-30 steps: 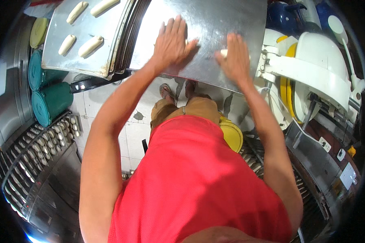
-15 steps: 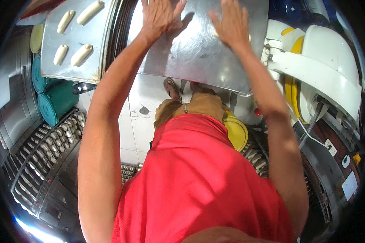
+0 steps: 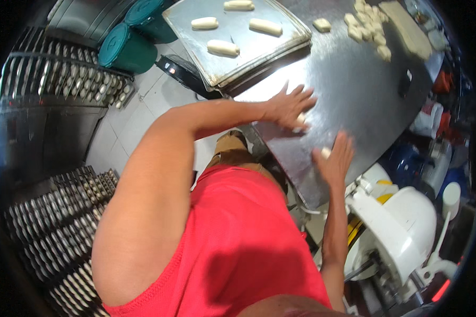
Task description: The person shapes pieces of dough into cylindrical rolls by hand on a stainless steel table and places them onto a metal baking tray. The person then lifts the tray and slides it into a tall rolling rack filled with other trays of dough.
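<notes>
My left hand (image 3: 291,108) lies palm down over the steel tabletop (image 3: 349,100), its fingers spread. A small pale dough piece (image 3: 301,119) shows at its thumb side. To the right and nearer the table's front corner, my right hand (image 3: 336,161) has its fingers stretched out, somewhat blurred. Another pale dough piece (image 3: 326,152) peeks out between its thumb and fingers. Neither hand's fingers are wrapped round the dough, and the palms hide part of each piece. Beyond my left hand, a metal baking tray (image 3: 190,37) holds several rolled dough logs (image 3: 223,48), spaced apart.
Several cut dough pieces (image 3: 365,24) and a long dough slab (image 3: 406,29) lie at the table's far side, with one lone piece (image 3: 321,25) near the tray. A white mixer (image 3: 407,227) stands at right. Loaded racks (image 3: 53,232) and green bins (image 3: 127,47) are at left.
The view has turned, bringing the far table and its cut dough into sight. Both hands now appear lower in the picture, with dough visible by each palm. The tray still holds its dough logs.
</notes>
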The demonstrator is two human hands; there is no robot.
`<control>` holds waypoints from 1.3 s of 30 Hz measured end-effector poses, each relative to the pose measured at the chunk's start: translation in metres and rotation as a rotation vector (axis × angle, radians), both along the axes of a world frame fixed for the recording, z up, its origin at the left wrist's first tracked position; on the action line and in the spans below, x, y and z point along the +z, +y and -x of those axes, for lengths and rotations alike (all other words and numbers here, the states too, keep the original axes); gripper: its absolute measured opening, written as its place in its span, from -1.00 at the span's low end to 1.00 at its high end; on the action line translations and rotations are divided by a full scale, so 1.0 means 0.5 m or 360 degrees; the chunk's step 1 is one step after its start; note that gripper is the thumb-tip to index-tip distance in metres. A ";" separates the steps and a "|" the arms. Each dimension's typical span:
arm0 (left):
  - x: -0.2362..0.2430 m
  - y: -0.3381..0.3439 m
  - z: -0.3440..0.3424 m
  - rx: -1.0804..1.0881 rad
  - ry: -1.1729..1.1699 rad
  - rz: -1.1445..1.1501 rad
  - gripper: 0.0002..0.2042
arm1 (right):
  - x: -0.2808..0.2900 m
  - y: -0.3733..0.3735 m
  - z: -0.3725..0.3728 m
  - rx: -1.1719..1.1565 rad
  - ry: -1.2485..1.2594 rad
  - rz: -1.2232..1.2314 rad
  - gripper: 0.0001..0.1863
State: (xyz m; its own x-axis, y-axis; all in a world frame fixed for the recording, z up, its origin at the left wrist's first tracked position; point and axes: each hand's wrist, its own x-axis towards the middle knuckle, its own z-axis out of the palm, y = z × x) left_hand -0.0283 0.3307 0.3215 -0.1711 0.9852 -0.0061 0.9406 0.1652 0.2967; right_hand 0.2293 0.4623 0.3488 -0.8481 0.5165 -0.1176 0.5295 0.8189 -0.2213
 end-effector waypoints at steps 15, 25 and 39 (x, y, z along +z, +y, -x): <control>0.204 -0.214 0.251 0.0283 -0.0534 -0.0599 -0.67 | 0.198 0.048 0.346 0.0125 0.0536 0.0669 -0.65; 0.193 -0.366 0.834 0.0785 -0.0079 -0.0274 -0.59 | 0.148 -0.089 1.238 0.0985 0.1044 0.0291 -0.58; 0.173 -0.323 0.655 0.0546 -0.0363 -0.0118 -0.50 | 0.126 -0.077 1.087 0.0799 0.0221 0.0394 -0.51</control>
State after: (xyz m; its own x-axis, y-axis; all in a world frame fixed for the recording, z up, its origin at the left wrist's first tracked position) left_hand -0.3560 0.1692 0.4082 -0.4920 0.8705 -0.0130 0.7435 0.4279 0.5139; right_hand -0.3144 0.4239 0.4116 -0.9984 0.0180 -0.0538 0.0416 0.8772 -0.4783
